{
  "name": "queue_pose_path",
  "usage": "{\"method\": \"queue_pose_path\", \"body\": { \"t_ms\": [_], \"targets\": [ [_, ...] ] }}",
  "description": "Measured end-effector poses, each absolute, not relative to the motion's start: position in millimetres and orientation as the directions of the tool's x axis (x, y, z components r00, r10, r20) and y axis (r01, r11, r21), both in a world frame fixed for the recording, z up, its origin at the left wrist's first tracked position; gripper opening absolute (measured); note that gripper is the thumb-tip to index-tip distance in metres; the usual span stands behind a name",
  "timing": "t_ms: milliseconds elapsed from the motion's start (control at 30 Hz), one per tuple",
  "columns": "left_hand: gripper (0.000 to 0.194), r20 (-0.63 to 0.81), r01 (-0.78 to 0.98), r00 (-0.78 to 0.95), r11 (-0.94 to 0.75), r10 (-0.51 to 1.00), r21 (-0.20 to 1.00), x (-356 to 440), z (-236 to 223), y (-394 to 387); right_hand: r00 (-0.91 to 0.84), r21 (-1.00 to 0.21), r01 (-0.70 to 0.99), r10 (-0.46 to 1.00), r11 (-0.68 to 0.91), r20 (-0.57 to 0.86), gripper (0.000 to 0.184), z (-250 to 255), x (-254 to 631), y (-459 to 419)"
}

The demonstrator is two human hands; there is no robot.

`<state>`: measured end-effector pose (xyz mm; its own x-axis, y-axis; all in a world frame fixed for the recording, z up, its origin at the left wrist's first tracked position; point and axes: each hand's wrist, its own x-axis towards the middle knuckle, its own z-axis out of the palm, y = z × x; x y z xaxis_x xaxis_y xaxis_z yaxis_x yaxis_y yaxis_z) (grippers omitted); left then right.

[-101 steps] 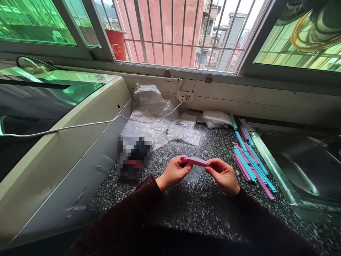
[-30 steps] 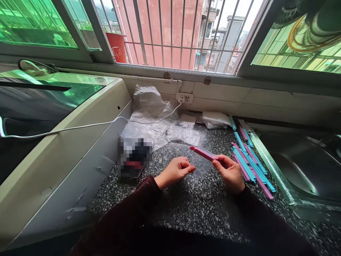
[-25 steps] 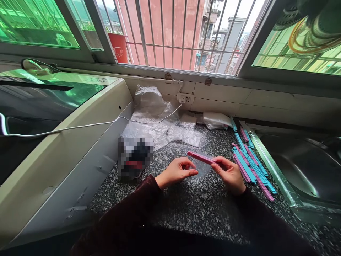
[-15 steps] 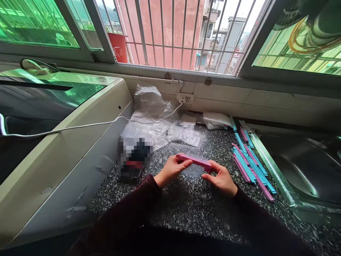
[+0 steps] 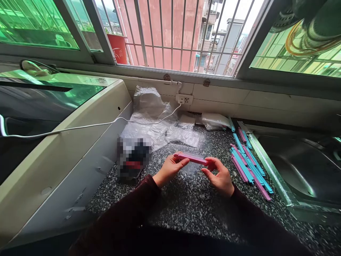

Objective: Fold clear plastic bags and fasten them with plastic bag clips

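Note:
Over the speckled counter, a pink bag sealing clip [image 5: 192, 159] lies almost level between both hands, with a clear plastic bag [image 5: 190, 168] caught in it and showing above and below the strip. My left hand [image 5: 172, 169] pinches the clip's left end, thumb along the near face. At the right end, the curled fingers of my right hand [image 5: 220, 176] hold the tip, while its thumb sits lower, apart from the strip. To the right lies a loose pile of pink and blue sealing clips [image 5: 247, 163].
Crumpled clear plastic bags [image 5: 149, 124] lie at the back left, beside a blurred dark packet [image 5: 135, 158]. A white machine [image 5: 106, 142] stands left, crossed by a white cable [image 5: 87, 126]. The metal sink [image 5: 298, 167] is on the right. Another plastic packet [image 5: 215, 121] rests by the wall.
The clip has shifted slightly left and tilts less. My right hand's fingers have moved to the clip's very end, covering less of it. The pile is unchanged.

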<state>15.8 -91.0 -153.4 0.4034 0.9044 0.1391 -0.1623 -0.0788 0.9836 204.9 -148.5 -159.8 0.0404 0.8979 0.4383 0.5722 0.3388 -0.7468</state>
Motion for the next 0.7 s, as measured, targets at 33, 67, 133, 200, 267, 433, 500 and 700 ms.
{"method": "queue_pose_path", "body": {
  "t_ms": [33,67,133,200,267,433,500,700],
  "targets": [
    [0.038,0.133,-0.159,0.416,-0.072,0.899,0.985,16.5,-152.4,-91.4,0.029,-0.706,0.604,0.875,0.37,0.483,0.026,-160.5,205.9,-148.3],
    [0.039,0.12,-0.156,0.428,-0.058,0.896,0.986,17.3,-151.6,-91.9,-0.004,-0.652,0.641,0.851,0.405,0.525,0.022,-160.7,206.6,-148.3],
    [0.043,0.074,-0.146,0.44,-0.01,0.895,0.989,18.8,-150.2,-93.2,-0.1,-0.521,0.713,0.803,0.469,0.588,0.013,-159.1,207.1,-148.5],
    [0.047,0.02,-0.124,0.452,0.041,0.892,0.991,20.3,-147.6,-93.4,-0.177,-0.386,0.776,0.759,0.499,0.626,0.01,-153.8,207.4,-149.2],
    [0.047,-0.019,-0.086,0.474,0.068,0.88,0.994,22.7,-142.1,-91.1,-0.237,-0.254,0.829,0.725,0.498,0.647,0.013,-144.7,208.9,-149.2],
    [0.037,-0.027,-0.016,0.516,0.042,0.856,0.999,41.8,-116.4,-68.1,-0.353,0.038,0.899,0.67,0.436,0.653,0.02,-116.4,227.3,-133.1],
    [0.029,-0.02,-0.006,0.519,0.027,0.854,1.0,55.8,-107.7,-53.2,-0.334,0.076,0.921,0.673,0.382,0.66,0.023,-107.4,241.5,-117.9],
    [0.008,-0.074,0.089,0.433,0.039,0.898,0.995,114.1,-108.5,0.1,0.029,-0.041,0.999,0.863,-0.009,0.504,0.027,-93.9,288.6,-62.1]
  ]
}}
